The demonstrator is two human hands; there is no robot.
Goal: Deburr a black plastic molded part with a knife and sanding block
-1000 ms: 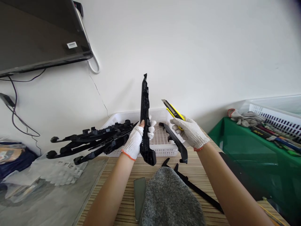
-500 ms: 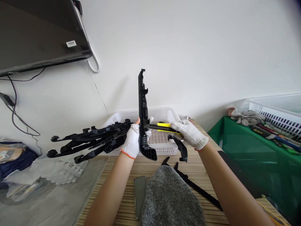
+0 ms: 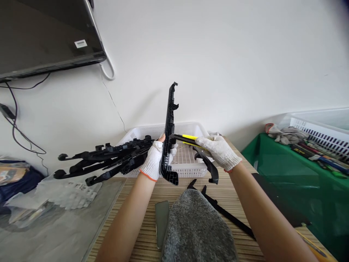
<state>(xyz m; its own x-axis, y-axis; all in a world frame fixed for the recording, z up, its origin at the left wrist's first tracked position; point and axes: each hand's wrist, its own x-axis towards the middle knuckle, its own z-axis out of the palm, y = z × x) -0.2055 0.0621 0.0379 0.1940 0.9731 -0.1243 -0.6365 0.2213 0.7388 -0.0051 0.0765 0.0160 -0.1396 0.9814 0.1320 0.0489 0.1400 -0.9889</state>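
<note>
Wall [image 3: 223, 58]: pale, rising behind the work, a dark screen [image 3: 46, 36] hanging at the upper left with a coiled white cord [image 3: 110, 72] beside it
Left hand [image 3: 153, 160]: in a white glove with an orange cuff, closed around a long black bar [image 3: 169, 120], thumb tip bare
Bar: nearly upright above the table, in front of the basket, its hooked foot at the bottom
Right hand [image 3: 219, 150]: gloved alike, fingers wrapped firmly about a yellow and black knife [image 3: 191, 139]
Knife: pointed left, its tip at the bar's right side; whether it touched could not be told
Sticker [image 3: 81, 44]: white, on the screen, its print too small to read
Tools [image 3: 313, 156]: heaped at the right, one with yellowish lettering, not legible
Table [image 3: 144, 196]: striped in brown and cream, bearing a grey cloth [image 3: 200, 229], a flat greenish slab [image 3: 162, 222] and a black caliper [image 3: 230, 216]
Basket [image 3: 191, 170]: white and slotted, more black bars [image 3: 109, 160] jutting over its left side, one curved piece [image 3: 209, 167] over its front right
Green cover [image 3: 280, 182]: to the right, with spare gloves [image 3: 286, 135] on top
</note>
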